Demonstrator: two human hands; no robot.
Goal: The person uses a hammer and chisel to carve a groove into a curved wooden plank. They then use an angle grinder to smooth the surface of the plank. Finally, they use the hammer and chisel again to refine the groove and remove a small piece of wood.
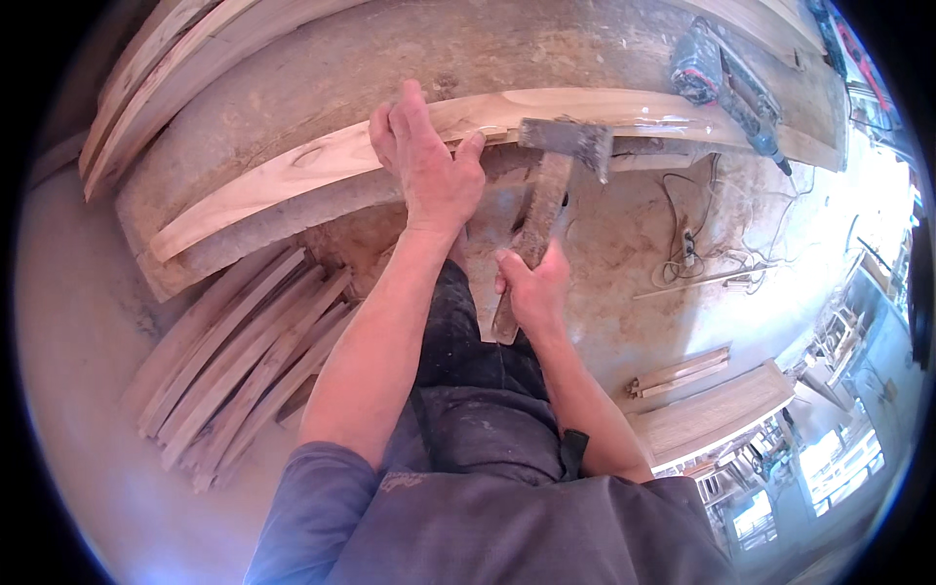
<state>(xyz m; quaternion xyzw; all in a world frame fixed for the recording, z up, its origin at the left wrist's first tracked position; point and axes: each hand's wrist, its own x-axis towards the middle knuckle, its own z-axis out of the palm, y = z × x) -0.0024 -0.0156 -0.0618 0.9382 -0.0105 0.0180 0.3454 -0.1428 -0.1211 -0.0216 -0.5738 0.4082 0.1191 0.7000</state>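
A long, curved wooden board (292, 168) lies across the worktable. My left hand (426, 166) grips it near the middle, fingers reaching over its far edge and thumb by the near edge. In my right hand (536, 288) is a hammer, closed around the lower part of its wooden handle (548, 207). The worn metal hammer head (561, 138) is over the board's near edge, just right of my left thumb. Whether it touches the wood I cannot tell.
A power drill (736, 88) lies at the board's right end. More curved boards (161, 73) are at the far left of the worktable (341, 58). On the floor, a pile of curved strips (244, 366) sits at left and cables (687, 249) at right.
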